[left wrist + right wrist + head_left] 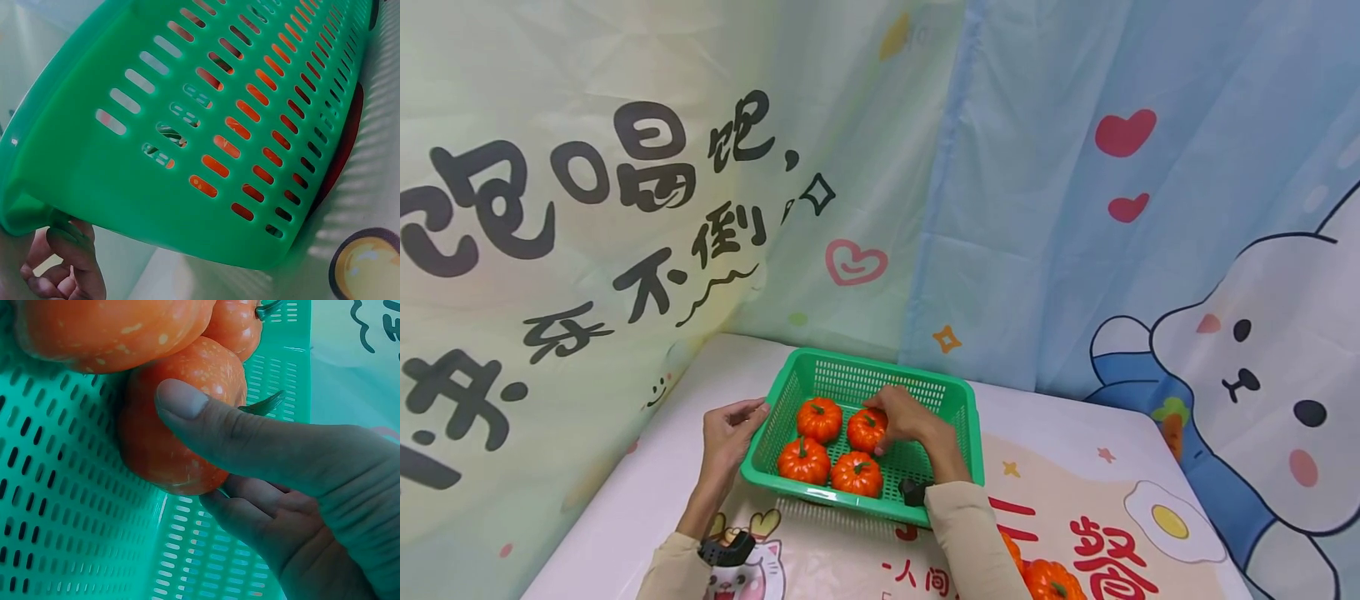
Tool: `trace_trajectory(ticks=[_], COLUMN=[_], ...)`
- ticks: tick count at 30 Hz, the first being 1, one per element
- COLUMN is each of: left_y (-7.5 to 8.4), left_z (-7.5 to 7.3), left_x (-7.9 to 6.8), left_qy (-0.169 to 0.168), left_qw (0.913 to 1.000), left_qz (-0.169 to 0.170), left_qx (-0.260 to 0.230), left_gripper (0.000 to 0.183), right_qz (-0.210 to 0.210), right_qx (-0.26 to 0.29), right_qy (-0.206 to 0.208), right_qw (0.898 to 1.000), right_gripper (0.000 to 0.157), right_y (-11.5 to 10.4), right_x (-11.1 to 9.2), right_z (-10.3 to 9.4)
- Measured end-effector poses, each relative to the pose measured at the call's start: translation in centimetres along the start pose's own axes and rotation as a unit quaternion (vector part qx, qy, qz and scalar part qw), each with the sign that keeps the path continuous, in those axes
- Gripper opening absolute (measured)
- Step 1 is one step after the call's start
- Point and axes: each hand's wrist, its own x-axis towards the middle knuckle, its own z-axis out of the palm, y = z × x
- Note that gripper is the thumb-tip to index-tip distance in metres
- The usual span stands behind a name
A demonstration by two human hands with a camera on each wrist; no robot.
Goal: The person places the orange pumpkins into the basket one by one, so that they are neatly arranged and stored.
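Observation:
A green perforated plastic basket (pixel 820 494) stands on the table. My left hand (pixel 727 433) grips its left rim; the left wrist view shows curled fingers (pixel 81 259) under the lip. Inside the basket my right hand (pixel 910 417) holds a small orange pumpkin (pixel 862 429), thumb (pixel 187 403) across its side and fingers beneath. Its green stem (pixel 265 404) points past the thumb in the right wrist view. Three similar ones sit close by: a back left pumpkin (pixel 820 419), a front left pumpkin (pixel 803 461) and a front pumpkin (pixel 857 475).
More orange pumpkins (pixel 1054 581) lie on the table right of the basket, partly hidden by my right sleeve (pixel 973 542). A printed cloth (pixel 1112 492) covers the table. Printed curtains (pixel 1000 250) hang behind it and along the left.

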Motion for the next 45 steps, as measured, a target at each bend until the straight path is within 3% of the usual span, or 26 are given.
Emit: trace_trajectory(ticks=[3, 6, 7, 11, 14, 17, 19, 25, 31, 35, 37, 45], left_y=[0.1, 0.1, 0.2, 0.1, 0.1, 0.0, 0.0, 0.2, 0.1, 0.0, 0.0, 0.5], left_z=[0.1, 0.2, 0.2, 0.3, 0.3, 0.2, 0.1, -0.1, -0.2, -0.1, -0.1, 0.0], left_x=[-0.1, -0.1, -0.1, -0.1, 0.0, 0.0, 0.0, -0.2, -0.1, -0.2, -0.2, -0.5], left_qy=[-0.003, -0.005, -0.004, 0.001, 0.005, 0.007, 0.007, 0.007, 0.011, 0.005, 0.003, 0.002], left_qw=[1.0000, 1.0000, 1.0000, 1.0000, 0.9999, 0.9998, 0.9997, 0.9997, 0.9995, 0.9994, 0.9994, 0.9997], left_qz=[-0.002, -0.002, -0.001, 0.000, -0.001, -0.001, -0.002, -0.005, -0.007, -0.011, -0.012, -0.010], left_qx=[-0.001, -0.001, 0.000, 0.009, 0.014, 0.020, 0.023, 0.024, 0.030, 0.032, 0.032, 0.021], left_gripper=[0.031, 0.031, 0.030, 0.028, 0.026, 0.025, 0.025, 0.027, 0.027, 0.028, 0.029, 0.030], right_qz=[0.008, 0.026, 0.034, 0.049, 0.044, 0.045, 0.042, 0.071, 0.069, 0.113, 0.122, 0.134], right_qx=[-0.011, -0.010, -0.023, -0.014, -0.002, -0.001, -0.011, 0.019, -0.011, 0.010, 0.012, 0.023], right_qy=[-0.001, -0.004, -0.004, -0.005, 0.002, 0.006, 0.010, 0.006, 0.018, 0.013, 0.017, 0.034], right_qw=[1.000, 1.000, 0.999, 0.999, 0.999, 0.999, 0.999, 0.997, 0.997, 0.994, 0.992, 0.990], right_gripper=[0.090, 0.089, 0.090, 0.092, 0.095, 0.096, 0.094, 0.087, 0.089, 0.088, 0.088, 0.086], right_y=[-1.7, -1.5, -2.4, -1.0, 1.7, 1.9, 1.2, -5.2, -6.1, -9.4, -10.0, -10.8], right_x=[-0.8, -0.7, -1.1, -0.7, 0.1, 0.1, -0.2, -2.9, -3.9, -5.0, -5.4, -6.9], right_z=[-1.2, -1.2, -1.7, -1.0, 0.3, 0.0, -0.5, -4.8, -5.9, -7.5, -7.8, -8.6])
